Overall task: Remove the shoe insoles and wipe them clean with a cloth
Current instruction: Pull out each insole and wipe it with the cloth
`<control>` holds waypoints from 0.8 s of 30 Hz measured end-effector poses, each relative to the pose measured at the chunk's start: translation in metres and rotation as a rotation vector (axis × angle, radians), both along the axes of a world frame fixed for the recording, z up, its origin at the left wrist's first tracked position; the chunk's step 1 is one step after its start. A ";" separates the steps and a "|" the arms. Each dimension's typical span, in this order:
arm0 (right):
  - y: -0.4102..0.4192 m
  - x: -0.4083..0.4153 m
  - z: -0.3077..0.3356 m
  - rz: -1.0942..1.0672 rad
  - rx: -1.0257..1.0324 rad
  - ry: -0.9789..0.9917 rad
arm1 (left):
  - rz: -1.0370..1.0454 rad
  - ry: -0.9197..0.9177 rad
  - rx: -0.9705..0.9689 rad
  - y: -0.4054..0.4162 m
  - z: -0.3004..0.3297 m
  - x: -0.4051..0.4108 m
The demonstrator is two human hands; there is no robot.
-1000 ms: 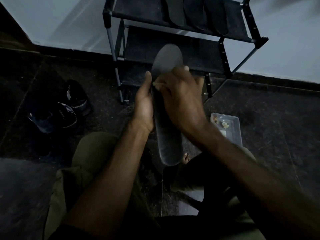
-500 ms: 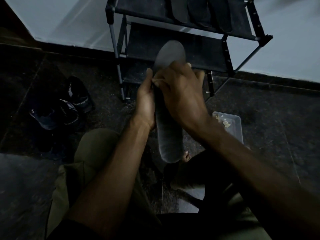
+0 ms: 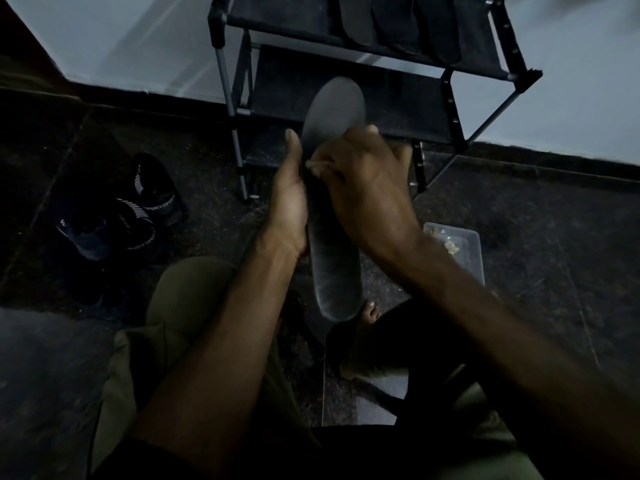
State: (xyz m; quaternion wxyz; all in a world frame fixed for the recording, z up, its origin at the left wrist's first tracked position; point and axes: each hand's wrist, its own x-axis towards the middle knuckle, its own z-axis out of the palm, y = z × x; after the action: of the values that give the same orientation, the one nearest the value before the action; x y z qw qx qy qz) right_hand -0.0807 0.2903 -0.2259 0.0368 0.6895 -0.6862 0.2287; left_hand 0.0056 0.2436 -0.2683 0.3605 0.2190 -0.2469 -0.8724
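Note:
A long dark insole (image 3: 334, 271) stands upright in front of me, toe end up. My left hand (image 3: 289, 202) grips its left edge, thumb pointing up along the rim. My right hand (image 3: 367, 188) lies curled over the insole's middle, covering that part. A small pale bit of cloth (image 3: 312, 165) peeks out from under its fingers; the rest of the cloth is hidden. Several more dark insoles (image 3: 398, 22) lie on the top shelf of the shoe rack (image 3: 453, 109).
Two dark shoes (image 3: 152, 199) (image 3: 90, 233) sit on the dark stone floor at left. A clear plastic container (image 3: 467, 244) with pale scraps stands at right. My bent knees and a bare foot (image 3: 370, 313) are below the insole. A pale wall rises behind the rack.
My right hand has shifted only slightly on the insole. The left hand keeps the same hold, and the view has drifted a little.

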 end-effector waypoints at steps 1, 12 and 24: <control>0.009 0.006 -0.004 0.033 0.003 -0.011 | -0.023 0.016 -0.028 0.000 -0.001 0.001; -0.018 -0.028 -0.001 -0.108 -0.063 0.072 | -0.014 0.035 -0.009 0.003 -0.001 -0.011; -0.023 -0.065 0.019 -0.169 -0.163 -0.681 | -0.040 0.185 -0.009 -0.002 -0.002 -0.006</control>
State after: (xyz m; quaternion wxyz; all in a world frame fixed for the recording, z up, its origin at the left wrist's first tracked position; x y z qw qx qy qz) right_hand -0.1454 0.2676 -0.2070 -0.1204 0.5096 -0.6932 0.4953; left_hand -0.0003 0.2414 -0.2702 0.3652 0.1309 -0.2206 -0.8949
